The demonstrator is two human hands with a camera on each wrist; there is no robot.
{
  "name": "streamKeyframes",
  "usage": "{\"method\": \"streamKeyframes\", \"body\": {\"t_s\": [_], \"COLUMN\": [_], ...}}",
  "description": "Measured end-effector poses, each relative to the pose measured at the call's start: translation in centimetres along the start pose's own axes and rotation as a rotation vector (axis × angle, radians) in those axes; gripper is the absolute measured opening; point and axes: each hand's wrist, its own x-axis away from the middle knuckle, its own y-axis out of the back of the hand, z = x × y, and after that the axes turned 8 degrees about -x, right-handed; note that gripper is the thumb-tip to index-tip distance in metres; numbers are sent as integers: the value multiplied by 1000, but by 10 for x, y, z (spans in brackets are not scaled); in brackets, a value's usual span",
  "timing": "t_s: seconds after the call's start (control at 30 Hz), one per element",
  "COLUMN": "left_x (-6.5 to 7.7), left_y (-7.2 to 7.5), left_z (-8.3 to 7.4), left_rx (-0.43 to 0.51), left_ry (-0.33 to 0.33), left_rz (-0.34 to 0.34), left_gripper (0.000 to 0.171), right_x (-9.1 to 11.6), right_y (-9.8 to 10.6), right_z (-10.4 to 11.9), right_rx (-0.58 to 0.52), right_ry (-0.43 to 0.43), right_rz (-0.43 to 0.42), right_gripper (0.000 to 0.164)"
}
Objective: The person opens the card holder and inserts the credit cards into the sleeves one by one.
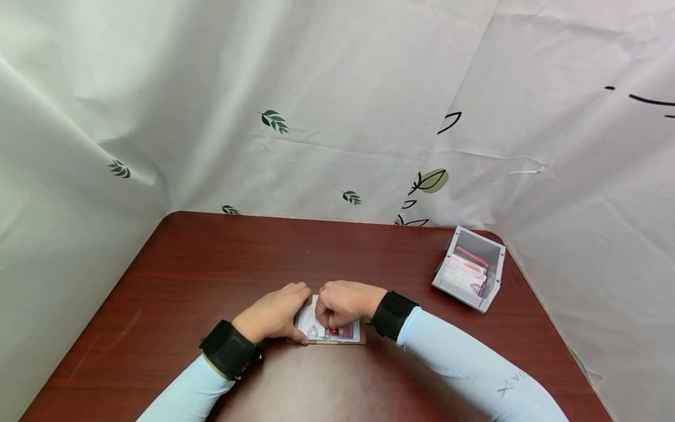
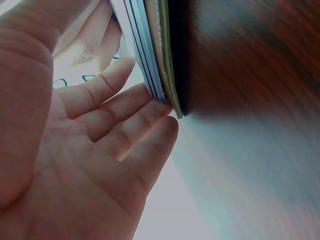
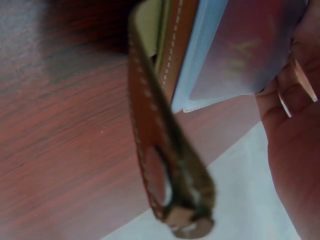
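A card holder point(image 1: 362, 335) with a tan stitched cover and clear plastic sleeves point(image 3: 200, 60) lies spread on the table before me. My left hand point(image 1: 276, 310) holds its left end, thumb at the near corner and fingers at the far edge. In the left wrist view, those fingertips touch the ends of the stacked sleeves point(image 2: 141, 45). My right hand point(image 1: 345, 303) is bent over the sleeves, fingers curled and pinching at a red card point(image 1: 333, 332). That card shows hazily through a sleeve in the right wrist view; the fingertips themselves are mostly hidden.
At the back right of the brown table point(image 1: 253, 252) stands a grey open box point(image 1: 457, 288) with several cards point(image 1: 464, 271) in it. The holder's strap point(image 3: 155, 135) with a snap sticks out on the right. A patterned white curtain point(image 1: 316, 88) hangs behind the table.
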Motion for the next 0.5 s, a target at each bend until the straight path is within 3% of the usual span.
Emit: {"method": "streamKeyframes", "body": {"t_s": [0.5], "left_x": [1], "left_y": [1], "left_z": [0], "left_rx": [31], "left_ry": [10], "left_rz": [39], "left_gripper": [67], "right_x": [10], "right_y": [-8], "right_z": [-2], "right_rx": [30], "right_ry": [84], "right_rz": [-119], "right_gripper": [30]}}
